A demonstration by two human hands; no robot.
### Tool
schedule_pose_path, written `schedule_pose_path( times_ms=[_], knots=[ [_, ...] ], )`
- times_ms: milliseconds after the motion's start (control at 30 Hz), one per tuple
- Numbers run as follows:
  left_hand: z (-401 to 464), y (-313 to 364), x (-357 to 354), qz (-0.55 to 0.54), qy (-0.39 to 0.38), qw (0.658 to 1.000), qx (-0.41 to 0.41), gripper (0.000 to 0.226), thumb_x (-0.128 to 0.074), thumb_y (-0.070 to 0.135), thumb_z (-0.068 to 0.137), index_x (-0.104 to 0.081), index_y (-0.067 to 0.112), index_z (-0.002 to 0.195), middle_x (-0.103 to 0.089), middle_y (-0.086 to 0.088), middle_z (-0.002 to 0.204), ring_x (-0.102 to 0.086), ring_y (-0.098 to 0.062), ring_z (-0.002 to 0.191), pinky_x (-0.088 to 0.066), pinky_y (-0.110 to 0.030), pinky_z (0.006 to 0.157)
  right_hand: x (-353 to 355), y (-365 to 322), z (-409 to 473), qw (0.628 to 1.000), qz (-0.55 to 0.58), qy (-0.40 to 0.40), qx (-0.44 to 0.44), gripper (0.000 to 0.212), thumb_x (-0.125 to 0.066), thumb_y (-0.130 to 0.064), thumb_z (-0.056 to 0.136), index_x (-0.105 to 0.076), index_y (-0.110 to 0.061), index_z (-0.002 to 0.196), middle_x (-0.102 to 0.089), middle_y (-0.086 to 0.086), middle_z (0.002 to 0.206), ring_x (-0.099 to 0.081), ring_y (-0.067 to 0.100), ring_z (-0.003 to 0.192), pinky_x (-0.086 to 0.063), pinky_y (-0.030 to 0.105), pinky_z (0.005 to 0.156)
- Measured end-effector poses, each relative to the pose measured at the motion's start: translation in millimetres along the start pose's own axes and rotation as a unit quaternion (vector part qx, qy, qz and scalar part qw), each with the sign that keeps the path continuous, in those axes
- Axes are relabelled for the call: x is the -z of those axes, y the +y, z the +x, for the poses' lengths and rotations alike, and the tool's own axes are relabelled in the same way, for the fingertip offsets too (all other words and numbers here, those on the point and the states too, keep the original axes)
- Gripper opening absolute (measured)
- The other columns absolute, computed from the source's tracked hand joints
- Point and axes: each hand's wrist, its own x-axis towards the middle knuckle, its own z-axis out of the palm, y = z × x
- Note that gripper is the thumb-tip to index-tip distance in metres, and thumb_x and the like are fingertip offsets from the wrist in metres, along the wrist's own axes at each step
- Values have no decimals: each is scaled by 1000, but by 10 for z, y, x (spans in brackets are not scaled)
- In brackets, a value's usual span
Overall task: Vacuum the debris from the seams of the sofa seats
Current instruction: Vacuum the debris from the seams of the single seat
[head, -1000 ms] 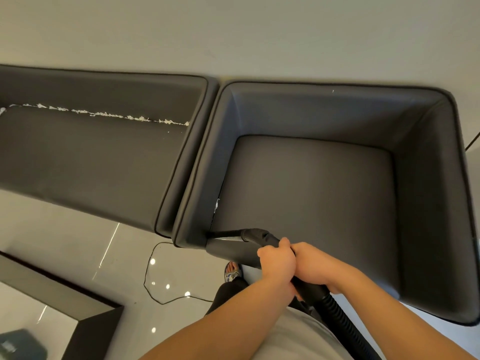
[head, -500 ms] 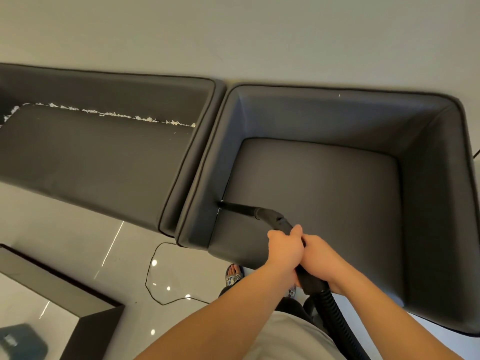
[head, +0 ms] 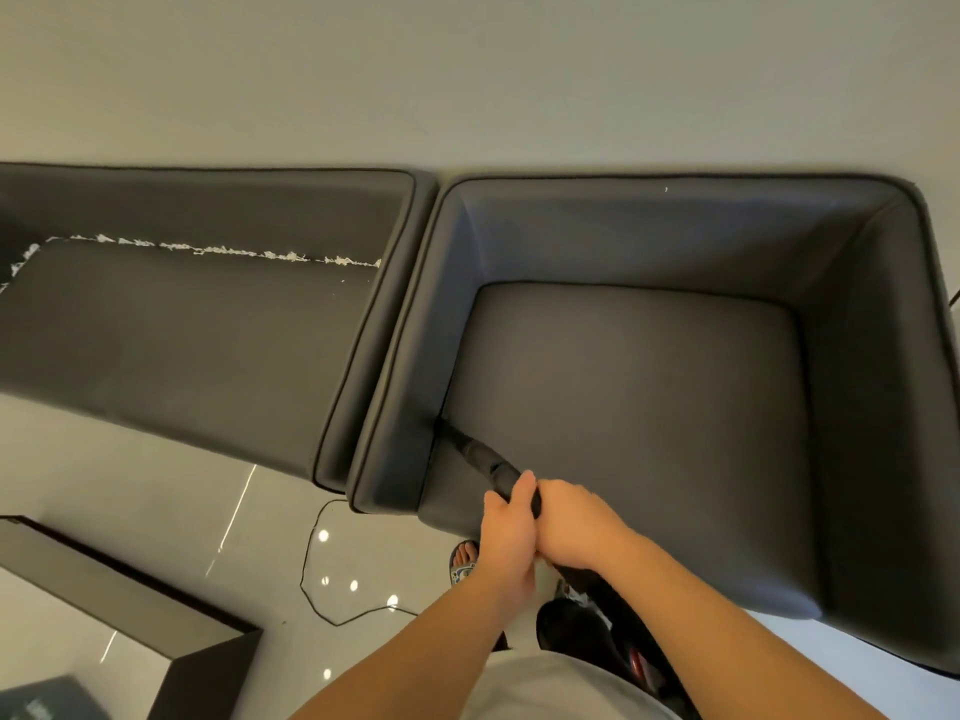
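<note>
A dark grey armchair (head: 883, 407) fills the right of the view, its seat cushion (head: 649, 433) in the middle. Both hands grip the black vacuum wand (head: 483, 457): my left hand (head: 506, 527) in front, my right hand (head: 576, 527) just behind it. The wand's narrow tip (head: 444, 426) sits in the seam between the cushion and the chair's left arm. To the left stands a longer grey sofa (head: 182, 330) with a line of white debris (head: 218, 249) along its back seam.
A black power cord (head: 311, 569) loops over the glossy floor (head: 130, 485) in front of the seats. A dark-framed low table (head: 197, 652) stands at the lower left. My sandalled foot (head: 462, 558) is by the chair's front edge. A pale wall (head: 467, 70) is behind.
The wand tip has travelled along the left seam of the armchair, from its front corner further back. Both hands moved with it, up and over the cushion's front edge.
</note>
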Motion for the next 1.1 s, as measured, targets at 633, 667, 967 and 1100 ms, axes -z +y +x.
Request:
schedule_pose_path(
  times_ms=[633,667,967,1100],
  knots=[
    [-490,-137,-196,101,67,990,70,35,-45,30,106,-50,-2,119,-62,-13,91,-62,-25,81,-53,-36,72,-41,306,-380,990,99,-99,5,11,-55,-13,92,-64,-14,86,-70,6,66,-64,19,54,-51,32,53],
    [-515,-176,-175,96,70,990,76,33,-44,30,107,-51,0,118,-62,-12,91,-62,-24,81,-54,-36,75,-73,305,-407,989,99,-106,6,12,-55,-13,93,-64,-17,86,-70,5,66,-64,18,53,-51,31,53],
    [-593,-388,100,107,12,990,93,24,-49,32,104,-44,12,117,-63,-10,108,-63,-26,100,-56,-50,95,-578,346,-493,999,25,-29,-20,14,-57,-23,96,-62,-23,109,-74,-1,86,-71,14,76,-54,26,62],
    [-641,-312,261,89,-14,995,46,30,-54,30,102,-45,10,122,-63,-10,114,-64,-25,103,-55,-42,87,-643,134,-651,996,78,24,-22,7,-56,-19,97,-62,-21,100,-74,3,78,-70,15,66,-57,32,65]
  ],
)
